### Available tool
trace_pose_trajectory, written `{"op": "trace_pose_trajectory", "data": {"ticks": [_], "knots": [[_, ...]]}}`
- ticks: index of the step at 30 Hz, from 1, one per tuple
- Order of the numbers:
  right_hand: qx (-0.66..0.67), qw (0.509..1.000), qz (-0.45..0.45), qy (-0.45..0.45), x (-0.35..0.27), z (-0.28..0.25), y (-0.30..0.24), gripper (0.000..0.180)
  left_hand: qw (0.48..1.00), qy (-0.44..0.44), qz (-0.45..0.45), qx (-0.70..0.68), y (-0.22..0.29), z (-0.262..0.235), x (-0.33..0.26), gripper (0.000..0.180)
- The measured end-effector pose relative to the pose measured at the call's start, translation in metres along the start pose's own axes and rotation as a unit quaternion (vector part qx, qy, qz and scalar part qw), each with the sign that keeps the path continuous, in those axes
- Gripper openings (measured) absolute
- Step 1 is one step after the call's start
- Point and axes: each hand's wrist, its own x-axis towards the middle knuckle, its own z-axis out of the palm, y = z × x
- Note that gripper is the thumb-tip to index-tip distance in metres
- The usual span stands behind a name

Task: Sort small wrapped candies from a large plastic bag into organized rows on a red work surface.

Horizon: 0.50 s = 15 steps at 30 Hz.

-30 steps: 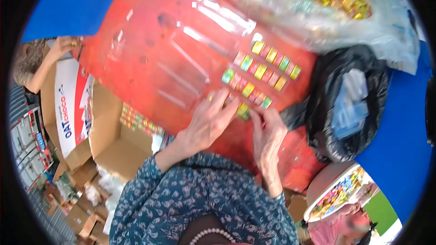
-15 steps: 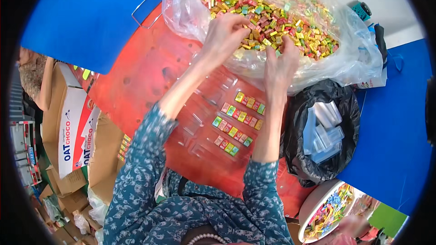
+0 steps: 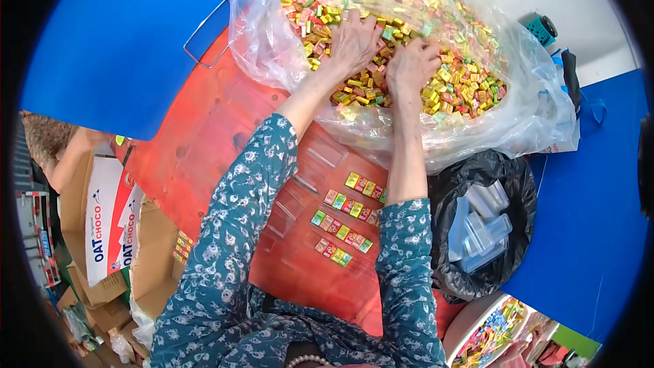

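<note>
A large clear plastic bag (image 3: 252, 48) lies open at the far side, full of small wrapped candies (image 3: 470, 75) in yellow, red, pink and green. Both my hands are down at the heap. My left hand (image 3: 354, 44) bends its fingers into the candies, the fingertips hidden. Just right of it, my right hand (image 3: 411, 68) curls its fingers over the pile; what they hold does not show. Nearer me, several short rows of candies (image 3: 343, 232) sit in clear plastic trays on the red table (image 3: 204, 136). More clear trays (image 3: 289, 208) lie left of those rows.
A black-lined bin (image 3: 446, 184) with clear plastic boxes (image 3: 487, 232) stands right of my right forearm. Below it is a white tub (image 3: 470, 320) of colourful pieces. An opened carton (image 3: 153, 252) stands at left, near another person's arm (image 3: 71, 160). Blue surfaces (image 3: 586, 197) flank the table.
Both hands have moved farther into the candy heap, and their fingers have bent down among the pieces. The table and trays appear slightly shifted in the view.
</note>
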Motion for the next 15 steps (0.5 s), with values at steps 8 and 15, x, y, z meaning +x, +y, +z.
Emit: {"op": "trace_pose_trajectory", "data": {"ticks": [8, 15], "knots": [[0.266, 0.962, -0.041, 0.045, -0.009, 0.001, -0.03, 0.012, 0.964, -0.012, -0.136, -0.229, 0.011, -0.006, 0.0, 0.05], [0.41, 0.906, -0.103, 0.014, -0.005, -0.03, -0.039, 0.014, 0.522, -0.033, -0.446, -0.727, 0.041, -0.027, -0.011, 0.039]]}}
